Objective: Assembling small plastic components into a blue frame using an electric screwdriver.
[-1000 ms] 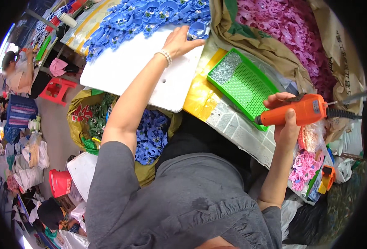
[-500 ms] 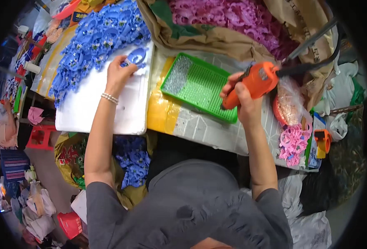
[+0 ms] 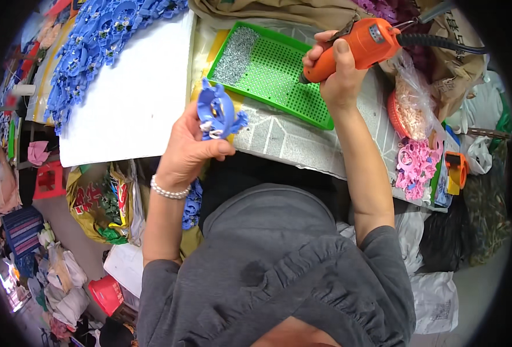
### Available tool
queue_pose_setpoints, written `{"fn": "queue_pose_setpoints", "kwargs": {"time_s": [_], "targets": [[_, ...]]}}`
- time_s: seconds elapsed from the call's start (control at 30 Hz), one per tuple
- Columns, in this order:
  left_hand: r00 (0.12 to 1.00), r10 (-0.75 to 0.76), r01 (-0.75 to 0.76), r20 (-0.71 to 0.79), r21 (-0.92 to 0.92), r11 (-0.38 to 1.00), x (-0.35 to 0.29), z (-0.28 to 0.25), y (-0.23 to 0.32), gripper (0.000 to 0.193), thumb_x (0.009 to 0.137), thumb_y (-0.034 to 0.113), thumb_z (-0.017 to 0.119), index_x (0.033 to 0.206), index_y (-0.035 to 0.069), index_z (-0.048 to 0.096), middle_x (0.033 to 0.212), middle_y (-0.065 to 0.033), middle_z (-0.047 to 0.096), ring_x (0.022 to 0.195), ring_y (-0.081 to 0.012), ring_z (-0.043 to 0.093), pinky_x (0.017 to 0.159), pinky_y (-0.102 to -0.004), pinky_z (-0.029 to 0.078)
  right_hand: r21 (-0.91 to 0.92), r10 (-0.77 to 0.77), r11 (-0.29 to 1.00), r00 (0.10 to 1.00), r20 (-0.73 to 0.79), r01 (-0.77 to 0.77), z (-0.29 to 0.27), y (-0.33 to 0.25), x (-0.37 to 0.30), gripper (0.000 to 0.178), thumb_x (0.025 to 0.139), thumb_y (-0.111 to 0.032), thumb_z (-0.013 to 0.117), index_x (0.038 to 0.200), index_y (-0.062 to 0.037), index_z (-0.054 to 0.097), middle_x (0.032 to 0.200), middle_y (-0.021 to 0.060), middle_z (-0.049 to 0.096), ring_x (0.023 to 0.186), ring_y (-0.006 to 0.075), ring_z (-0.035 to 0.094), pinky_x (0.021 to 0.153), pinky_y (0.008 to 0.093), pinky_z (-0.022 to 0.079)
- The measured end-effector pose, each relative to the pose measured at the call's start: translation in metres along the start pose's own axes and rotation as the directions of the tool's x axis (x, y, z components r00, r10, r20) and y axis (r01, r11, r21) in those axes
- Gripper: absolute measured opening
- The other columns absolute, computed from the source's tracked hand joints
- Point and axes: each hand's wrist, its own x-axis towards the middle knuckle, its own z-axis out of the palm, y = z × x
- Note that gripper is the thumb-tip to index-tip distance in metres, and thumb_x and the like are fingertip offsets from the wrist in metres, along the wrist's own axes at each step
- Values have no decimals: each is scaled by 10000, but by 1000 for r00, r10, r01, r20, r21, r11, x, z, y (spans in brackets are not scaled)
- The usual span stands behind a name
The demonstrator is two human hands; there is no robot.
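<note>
My left hand (image 3: 191,151) holds a blue plastic ring-shaped part (image 3: 216,111) with small white bits on it, raised near the table's front edge. My right hand (image 3: 335,74) grips an orange electric screwdriver (image 3: 357,45) with a black cable; its tip points down over a green perforated tray (image 3: 279,78) that holds a heap of small silver screws (image 3: 235,55) at its left end. A white foam board (image 3: 134,95) lies to the left of the tray, and a pile of several blue parts (image 3: 88,46) covers its far left side.
Pink plastic parts (image 3: 415,165) and a clear bag over a red bowl (image 3: 409,107) lie at the right of the table. Brown sacks (image 3: 279,10) sit behind the tray. A yellow bag (image 3: 97,202), a red stool (image 3: 50,179) and a red bucket (image 3: 106,294) stand on the floor at left.
My left hand has lifted a blue part off the pile and brought it back toward me. The right hand with the screwdriver has moved over the green tray.
</note>
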Motion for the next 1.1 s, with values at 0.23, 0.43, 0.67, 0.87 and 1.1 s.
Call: {"fn": "queue_pose_setpoints", "kwargs": {"time_s": [0.23, 0.43, 0.67, 0.87, 1.1], "targets": [[999, -33, 34, 5, -150, 988, -5, 17, -35, 729, 651, 42, 785, 1240, 90, 359, 999, -71, 535, 656, -129, 584, 506, -215, 459, -6, -40, 999, 999, 17, 41, -5, 11, 2, 394, 798, -350, 582, 847, 36, 519, 607, 64, 536, 486, 131, 528, 452, 258, 454], [992, -120, 112, -45, -150, 982, -1, 16, -44, 747, 639, 14, 785, 1244, 86, 354, 999, -89, 555, 659, -125, 584, 511, -212, 450, -66, 5, 998, 999, 32, -2, -7, 14, 2, 469, 806, -433, 538, 909, 24, 513, 647, 78, 514, 537, 191, 504, 512, 318, 436], [990, -104, 125, 93, -262, 957, 3, 20, -38, 582, 732, 4, 647, 1229, 60, 349, 1032, -164, 581, 686, -137, 598, 532, -207, 453, -5, 29, 1000, 999, 46, -29, -5, 14, 1, 482, 803, -445, 535, 909, 26, 513, 642, 75, 511, 536, 194, 501, 516, 325, 433], [981, -167, 190, 103, -297, 936, 6, 19, -40, 548, 764, 5, 598, 1237, 50, 325, 1064, -189, 574, 735, -169, 621, 620, -247, 514, -17, 34, 999, 998, 49, -33, -4, 15, 3, 481, 807, -439, 528, 911, 31, 514, 640, 76, 513, 536, 196, 502, 521, 329, 434], [981, -171, 192, 93, -307, 932, 3, 20, -44, 566, 783, -48, 593, 1274, 55, 330, 1090, -196, 568, 842, -229, 646, 693, -290, 542, -29, 22, 999, 999, 50, -20, -3, 11, 3, 482, 813, -433, 521, 923, 36, 510, 643, 80, 518, 534, 196, 503, 523, 330, 436]]}}
